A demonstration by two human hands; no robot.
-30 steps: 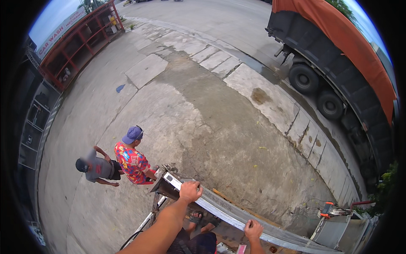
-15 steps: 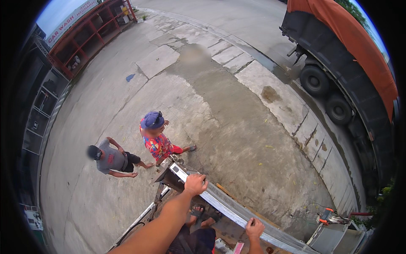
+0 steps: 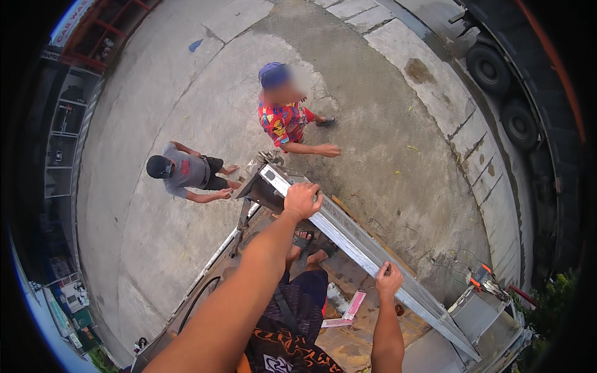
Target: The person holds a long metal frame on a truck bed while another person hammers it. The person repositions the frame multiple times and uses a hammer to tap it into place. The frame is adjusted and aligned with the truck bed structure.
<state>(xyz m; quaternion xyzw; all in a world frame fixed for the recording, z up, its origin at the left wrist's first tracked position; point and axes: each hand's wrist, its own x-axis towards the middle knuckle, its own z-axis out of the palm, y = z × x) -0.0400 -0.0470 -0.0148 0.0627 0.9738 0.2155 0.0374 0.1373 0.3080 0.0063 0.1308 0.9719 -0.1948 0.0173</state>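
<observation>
My left hand [image 3: 303, 200] was curled over the edge of the long silver metal frame [image 3: 348, 241], close to its upper-left end, and my right hand [image 3: 389, 278] was closed on the same edge farther along. The frame lay aslant in front of me, running down toward the grey metal box [image 3: 491, 320] at lower right. I judged that the gap between my 2 grips kept its length steady and stopped it from twisting. Its near end was just beside a dark metal panel [image 3: 264, 194]; whether that took any weight, I could not tell.

Under me was a stained brown floor [image 3: 364, 329], with a pink-and-white carton [image 3: 354, 306] near my legs. Beyond spread cracked, patchy concrete [image 3: 205, 124], outdoors in daylight, where 2 people stood: 1 in a grey shirt [image 3: 186, 169], 1 in a red patterned shirt [image 3: 283, 121]. A large truck [image 3: 547, 62] stood at right.
</observation>
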